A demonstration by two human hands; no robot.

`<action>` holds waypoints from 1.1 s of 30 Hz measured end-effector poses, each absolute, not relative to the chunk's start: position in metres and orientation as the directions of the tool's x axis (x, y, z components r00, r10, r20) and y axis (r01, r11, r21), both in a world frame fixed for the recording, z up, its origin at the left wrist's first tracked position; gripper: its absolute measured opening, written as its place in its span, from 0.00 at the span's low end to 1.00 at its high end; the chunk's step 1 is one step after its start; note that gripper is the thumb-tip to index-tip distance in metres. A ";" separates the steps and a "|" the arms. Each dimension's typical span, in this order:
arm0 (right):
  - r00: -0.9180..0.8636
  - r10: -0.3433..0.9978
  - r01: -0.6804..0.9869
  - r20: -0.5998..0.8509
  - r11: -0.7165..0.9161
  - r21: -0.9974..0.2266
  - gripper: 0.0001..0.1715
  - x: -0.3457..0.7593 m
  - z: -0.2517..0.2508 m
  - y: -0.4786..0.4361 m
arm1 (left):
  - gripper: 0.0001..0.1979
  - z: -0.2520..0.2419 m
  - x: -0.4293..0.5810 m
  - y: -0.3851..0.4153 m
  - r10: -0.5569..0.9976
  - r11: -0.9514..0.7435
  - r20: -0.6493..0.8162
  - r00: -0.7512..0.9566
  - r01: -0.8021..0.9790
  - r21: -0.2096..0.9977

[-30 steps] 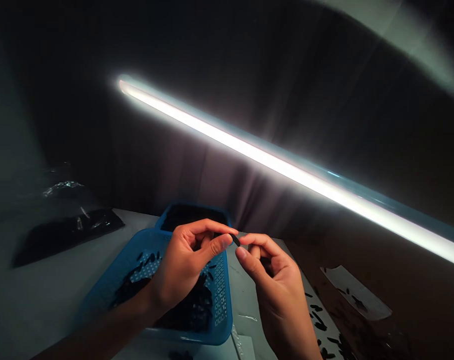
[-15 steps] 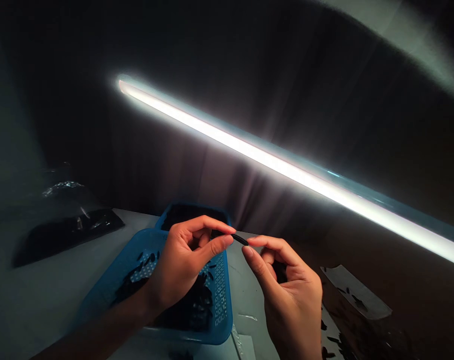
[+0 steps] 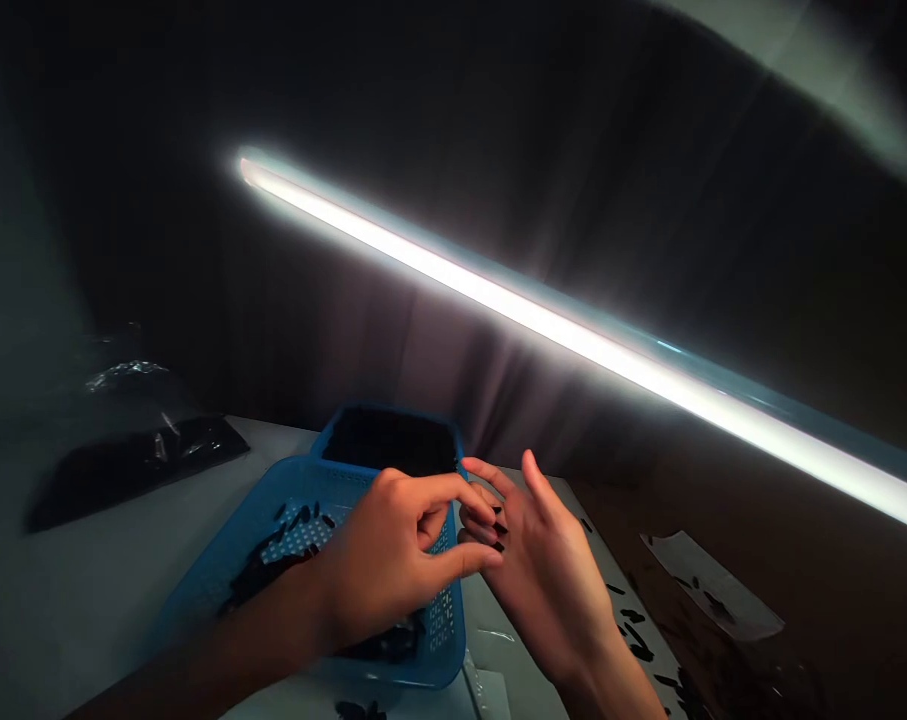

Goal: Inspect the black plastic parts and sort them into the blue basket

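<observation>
My left hand (image 3: 389,560) hovers over a blue perforated plastic basket (image 3: 220,560), its fingertips reaching across to my right hand (image 3: 543,570). The two hands touch or nearly touch at the fingers. A few small black pieces (image 3: 499,530) show among my right fingers, partly hidden, so I cannot tell which hand grips them. More black pieces (image 3: 295,520) lie in the basket, with a dark heap partly hidden under my left hand. Behind it stands a second blue basket (image 3: 389,440), filled with dark material.
A clear bag with black contents (image 3: 134,465) lies on the white table (image 3: 70,580) at the left. To the right are a white strip with black pieces (image 3: 637,635) and a paper scrap (image 3: 712,585). A bright light tube (image 3: 573,330) runs across the dark wall.
My hands have come closer together, and my right hand has turned its fingers upward. The thin black piece held between the fingertips no longer shows clearly in the gap.
</observation>
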State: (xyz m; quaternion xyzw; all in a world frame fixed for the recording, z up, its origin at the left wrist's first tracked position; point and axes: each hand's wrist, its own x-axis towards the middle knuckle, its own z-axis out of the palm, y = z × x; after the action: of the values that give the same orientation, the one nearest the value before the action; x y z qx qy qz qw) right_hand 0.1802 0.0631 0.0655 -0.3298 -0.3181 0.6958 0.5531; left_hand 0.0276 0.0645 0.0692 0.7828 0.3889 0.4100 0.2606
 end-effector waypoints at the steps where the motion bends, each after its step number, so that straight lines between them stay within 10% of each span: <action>1: -0.199 0.972 -0.585 -0.121 -0.217 -0.781 0.31 0.180 0.066 0.061 | 0.09 0.065 0.030 0.065 0.791 -0.609 0.471 0.391 0.431 0.665; 9: -0.221 0.973 -0.593 -0.071 -0.192 -0.782 0.31 0.167 0.064 0.054 | 0.07 0.044 0.032 0.072 0.557 -0.810 0.707 0.436 0.473 0.346; 19: -0.280 0.957 -0.477 0.071 -0.075 -0.876 0.12 0.171 0.063 0.058 | 0.11 0.072 0.025 0.074 0.883 -0.468 0.451 0.129 0.178 0.866; 33: 0.011 0.964 -0.097 0.266 0.266 -0.959 0.14 0.183 0.062 0.057 | 0.12 0.074 0.020 0.072 0.900 -0.411 0.405 0.164 0.005 0.911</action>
State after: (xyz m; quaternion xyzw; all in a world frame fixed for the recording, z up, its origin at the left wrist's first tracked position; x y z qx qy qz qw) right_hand 0.1826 0.0566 0.0622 -0.4024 -0.5382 0.4527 0.5860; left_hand 0.0196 0.0721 0.0735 0.6416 0.3524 0.5423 0.4125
